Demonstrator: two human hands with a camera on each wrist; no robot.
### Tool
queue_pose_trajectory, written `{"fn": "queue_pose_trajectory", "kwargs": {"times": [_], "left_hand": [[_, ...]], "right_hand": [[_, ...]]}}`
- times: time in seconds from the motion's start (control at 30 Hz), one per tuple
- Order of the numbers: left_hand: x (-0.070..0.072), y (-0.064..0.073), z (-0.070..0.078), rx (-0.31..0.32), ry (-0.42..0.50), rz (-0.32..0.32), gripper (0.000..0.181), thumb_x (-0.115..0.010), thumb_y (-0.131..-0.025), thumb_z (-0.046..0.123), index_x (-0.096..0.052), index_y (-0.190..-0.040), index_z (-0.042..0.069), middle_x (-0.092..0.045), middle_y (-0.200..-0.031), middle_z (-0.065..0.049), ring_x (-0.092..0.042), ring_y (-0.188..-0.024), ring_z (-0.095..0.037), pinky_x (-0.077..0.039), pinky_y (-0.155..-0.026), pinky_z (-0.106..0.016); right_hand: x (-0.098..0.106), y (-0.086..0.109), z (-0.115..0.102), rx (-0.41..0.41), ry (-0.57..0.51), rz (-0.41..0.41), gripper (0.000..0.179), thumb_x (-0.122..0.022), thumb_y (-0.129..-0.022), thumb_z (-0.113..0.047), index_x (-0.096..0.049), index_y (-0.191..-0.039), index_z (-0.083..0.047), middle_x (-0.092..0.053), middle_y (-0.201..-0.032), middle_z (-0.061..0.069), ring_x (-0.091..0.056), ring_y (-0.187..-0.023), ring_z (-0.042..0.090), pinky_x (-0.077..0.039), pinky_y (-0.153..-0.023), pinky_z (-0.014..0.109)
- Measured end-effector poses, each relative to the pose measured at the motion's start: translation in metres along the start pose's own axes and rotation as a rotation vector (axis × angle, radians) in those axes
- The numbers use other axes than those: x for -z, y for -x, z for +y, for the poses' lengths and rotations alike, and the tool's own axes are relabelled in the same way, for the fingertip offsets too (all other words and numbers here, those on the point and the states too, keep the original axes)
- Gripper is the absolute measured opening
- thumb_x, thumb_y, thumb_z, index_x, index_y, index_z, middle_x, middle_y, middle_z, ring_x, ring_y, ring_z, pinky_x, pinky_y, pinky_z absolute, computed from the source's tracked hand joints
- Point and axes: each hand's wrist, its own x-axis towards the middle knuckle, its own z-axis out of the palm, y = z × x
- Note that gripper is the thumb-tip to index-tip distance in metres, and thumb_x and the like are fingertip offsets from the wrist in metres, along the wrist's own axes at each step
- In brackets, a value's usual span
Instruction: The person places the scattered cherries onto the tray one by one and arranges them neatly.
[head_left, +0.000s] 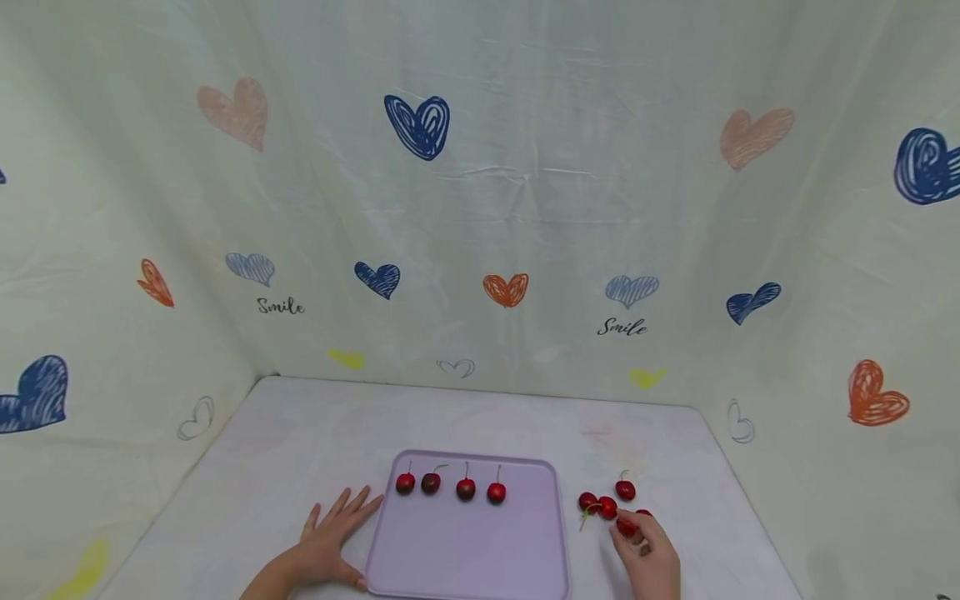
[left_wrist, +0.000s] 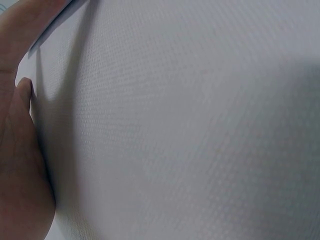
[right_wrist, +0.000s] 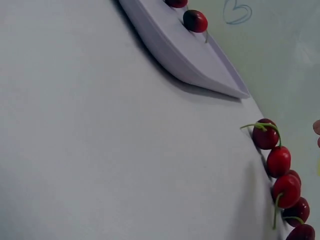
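My left hand (head_left: 326, 546) lies spread beside the lilac tray (head_left: 465, 550), index fingertip and thumb at its left rim. In the left wrist view, part of that hand (left_wrist: 20, 165) shows at the left edge. On the tray, several dark red cherries (head_left: 466, 489) with stems stand in a row along the far side. Right of the tray my right hand (head_left: 651, 554) pinches a red cherry (head_left: 626, 527) between thumb and fingers, close over a small group of cherries (head_left: 607, 507). Only a fingertip (right_wrist: 316, 127) of it shows in the right wrist view.
Another cherry (head_left: 626, 490) with its stem up lies a little behind the group. The white table (head_left: 322, 425) reaches back to a pale curtain (head_left: 480, 200) printed with hearts, which also closes off both sides. The tray has a low raised rim.
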Motion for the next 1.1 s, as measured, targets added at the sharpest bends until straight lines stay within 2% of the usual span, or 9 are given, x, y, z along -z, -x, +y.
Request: {"fn": "queue_pose_trajectory", "kwargs": {"times": [0.1, 0.23, 0.37, 0.47, 0.63, 0.77, 0.93, 1.1], "left_hand": [[-0.001, -0.001, -0.001, 0.005, 0.000, -0.001, 0.117, -0.090, -0.052, 0.049, -0.037, -0.150, 0.013, -0.023, -0.157, -0.022, -0.005, -0.141, -0.053, 0.011, -0.099, -0.076], [-0.003, -0.002, -0.003, 0.009, 0.001, 0.001, 0.116, -0.091, -0.052, 0.049, -0.038, -0.150, 0.014, -0.023, -0.157, -0.022, -0.005, -0.141, -0.053, 0.012, -0.099, -0.076], [-0.004, -0.002, -0.003, 0.015, 0.004, 0.001, 0.116, -0.091, -0.052, 0.049, -0.039, -0.149, 0.012, -0.023, -0.157, -0.022, -0.005, -0.141, -0.053, 0.012, -0.099, -0.076], [-0.004, -0.002, -0.003, 0.025, -0.003, -0.002, 0.117, -0.091, -0.052, 0.049, -0.039, -0.149, 0.012, -0.024, -0.157, -0.021, -0.004, -0.141, -0.053, 0.012, -0.099, -0.075], [-0.003, -0.002, -0.004, 0.016, -0.003, -0.003, 0.116, -0.091, -0.052, 0.049, -0.039, -0.149, 0.014, -0.024, -0.157, -0.021, -0.004, -0.141, -0.053, 0.013, -0.099, -0.075], [-0.002, -0.002, -0.002, 0.027, 0.006, -0.011, 0.116, -0.090, -0.052, 0.050, -0.038, -0.150, 0.016, -0.023, -0.157, -0.022, -0.003, -0.141, -0.053, 0.013, -0.100, -0.075], [-0.001, -0.001, -0.001, 0.019, 0.009, -0.006, 0.116, -0.090, -0.052, 0.050, -0.039, -0.150, 0.016, -0.023, -0.157, -0.023, -0.004, -0.141, -0.053, 0.013, -0.099, -0.075], [0.000, 0.000, 0.001, 0.037, 0.009, -0.015, 0.115, -0.090, -0.052, 0.050, -0.039, -0.150, 0.016, -0.023, -0.157, -0.022, -0.004, -0.141, -0.053, 0.013, -0.100, -0.075]], "right_hand": [[0.003, -0.010, 0.000, 0.109, 0.071, 0.015, 0.030, -0.080, -0.077, -0.003, -0.073, -0.106, -0.009, -0.066, -0.097, 0.002, -0.050, -0.080, 0.016, -0.043, -0.061, 0.022], [0.006, -0.026, 0.005, 0.188, 0.118, -0.094, 0.030, -0.081, -0.077, -0.004, -0.073, -0.105, -0.011, -0.067, -0.107, 0.004, -0.054, -0.095, 0.021, -0.052, -0.079, 0.032], [0.009, -0.039, 0.007, 0.233, 0.138, -0.206, 0.027, -0.081, -0.077, -0.006, -0.073, -0.101, -0.014, -0.067, -0.110, 0.004, -0.051, -0.107, 0.025, -0.046, -0.092, 0.049], [0.009, -0.046, 0.006, 0.265, 0.136, -0.240, 0.024, -0.082, -0.076, -0.006, -0.073, -0.095, -0.016, -0.069, -0.108, 0.002, -0.050, -0.108, 0.026, -0.042, -0.094, 0.051], [0.006, -0.056, 0.007, 0.247, 0.159, -0.297, 0.022, -0.082, -0.075, -0.006, -0.070, -0.090, -0.017, -0.069, -0.110, 0.002, -0.048, -0.113, 0.028, -0.032, -0.096, 0.054], [0.003, -0.061, 0.007, 0.219, 0.178, -0.338, 0.022, -0.081, -0.075, -0.005, -0.067, -0.086, -0.018, -0.068, -0.114, 0.004, -0.046, -0.115, 0.030, -0.031, -0.092, 0.053], [0.000, -0.063, 0.008, 0.205, 0.184, -0.337, 0.024, -0.081, -0.074, -0.004, -0.065, -0.082, -0.019, -0.070, -0.110, 0.002, -0.046, -0.114, 0.031, -0.031, -0.091, 0.053], [0.000, -0.062, 0.007, 0.234, 0.143, -0.311, 0.023, -0.082, -0.073, -0.004, -0.065, -0.080, -0.018, -0.071, -0.106, 0.001, -0.049, -0.112, 0.030, -0.033, -0.094, 0.053]]}}
